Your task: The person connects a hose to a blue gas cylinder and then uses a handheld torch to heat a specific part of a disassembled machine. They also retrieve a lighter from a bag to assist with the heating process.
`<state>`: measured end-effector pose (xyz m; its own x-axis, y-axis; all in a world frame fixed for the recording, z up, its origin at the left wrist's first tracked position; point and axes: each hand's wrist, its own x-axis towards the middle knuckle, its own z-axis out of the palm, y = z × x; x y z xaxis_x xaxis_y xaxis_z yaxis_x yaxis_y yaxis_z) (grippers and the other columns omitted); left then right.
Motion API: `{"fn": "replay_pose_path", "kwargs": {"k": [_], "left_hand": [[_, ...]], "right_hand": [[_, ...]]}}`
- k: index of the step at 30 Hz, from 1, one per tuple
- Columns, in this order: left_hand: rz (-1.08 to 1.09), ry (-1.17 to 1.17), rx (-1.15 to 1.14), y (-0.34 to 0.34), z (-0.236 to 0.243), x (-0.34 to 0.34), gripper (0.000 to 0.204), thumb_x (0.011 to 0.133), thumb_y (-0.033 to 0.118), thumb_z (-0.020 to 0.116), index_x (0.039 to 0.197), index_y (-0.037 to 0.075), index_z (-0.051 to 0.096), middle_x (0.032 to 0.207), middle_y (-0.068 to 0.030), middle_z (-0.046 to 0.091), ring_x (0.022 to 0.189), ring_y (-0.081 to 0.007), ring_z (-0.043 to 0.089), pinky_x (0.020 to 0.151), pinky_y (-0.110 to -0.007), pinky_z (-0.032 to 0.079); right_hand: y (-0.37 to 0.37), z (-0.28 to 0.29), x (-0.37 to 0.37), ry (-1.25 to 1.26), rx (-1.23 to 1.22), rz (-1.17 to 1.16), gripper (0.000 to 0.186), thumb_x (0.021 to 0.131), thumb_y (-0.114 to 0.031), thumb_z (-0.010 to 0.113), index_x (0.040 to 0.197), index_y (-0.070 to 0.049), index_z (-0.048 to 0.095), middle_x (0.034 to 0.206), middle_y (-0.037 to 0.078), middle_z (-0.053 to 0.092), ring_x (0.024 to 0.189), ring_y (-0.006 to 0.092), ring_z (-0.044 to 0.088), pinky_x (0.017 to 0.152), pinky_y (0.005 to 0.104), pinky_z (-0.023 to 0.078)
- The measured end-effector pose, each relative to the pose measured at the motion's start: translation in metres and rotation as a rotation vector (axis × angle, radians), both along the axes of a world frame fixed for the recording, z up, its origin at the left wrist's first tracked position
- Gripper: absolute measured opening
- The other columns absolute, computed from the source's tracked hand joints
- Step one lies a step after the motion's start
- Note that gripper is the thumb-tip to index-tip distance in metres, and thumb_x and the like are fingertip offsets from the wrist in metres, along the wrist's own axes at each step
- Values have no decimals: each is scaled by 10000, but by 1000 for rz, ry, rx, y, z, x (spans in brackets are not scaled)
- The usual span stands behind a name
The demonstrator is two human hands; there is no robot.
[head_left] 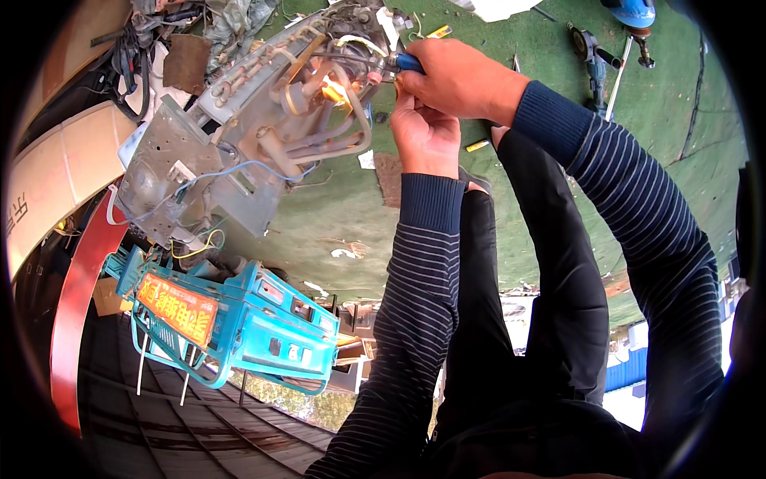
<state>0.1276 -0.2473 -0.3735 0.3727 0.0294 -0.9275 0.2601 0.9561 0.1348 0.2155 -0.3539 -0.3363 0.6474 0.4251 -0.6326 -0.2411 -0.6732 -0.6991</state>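
My right hand [471, 78] is closed around the blue handle of a screwdriver [409, 63]. Its tip end points left into an opened metal machine [255, 136] with bent pipes, a grey plate and loose wires. Just below the handle, my left hand [427, 140] is raised palm up with its fingers drawn together. Whatever lies between those fingertips is hidden. A bright orange glow [333, 91] shows among the pipes, left of both hands. One blue wire [247, 164] loops across the machine's lower side.
Green flooring [343, 215] spreads under my feet. An angle grinder [594, 68] and a blue power tool [634, 20] lie at the upper right. A teal-framed machine [279, 327] stands lower left, by a red curved panel [80, 319]. Cables and scraps [148, 60] crowd the upper left.
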Motion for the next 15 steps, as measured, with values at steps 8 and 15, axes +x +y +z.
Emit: {"fn": "replay_pose_path", "kwargs": {"k": [8,15], "left_hand": [[41,-10,21,9,-3,11,204,1055,296,578,1019,113,659,961,16,696,905,-112,662,853,-300,560],[51,-64,72,11,-3,1,215,1043,273,584,1041,86,690,1069,-28,734,1035,-172,683,938,-372,548]], "right_hand": [[1,5,4,-43,-14,40,347,950,-308,643,1020,32,657,915,273,702,893,453,678,809,500,541],[-4,8,0,-31,-21,43,359,949,-309,645,1013,43,655,917,276,701,897,451,682,812,504,540]]}}
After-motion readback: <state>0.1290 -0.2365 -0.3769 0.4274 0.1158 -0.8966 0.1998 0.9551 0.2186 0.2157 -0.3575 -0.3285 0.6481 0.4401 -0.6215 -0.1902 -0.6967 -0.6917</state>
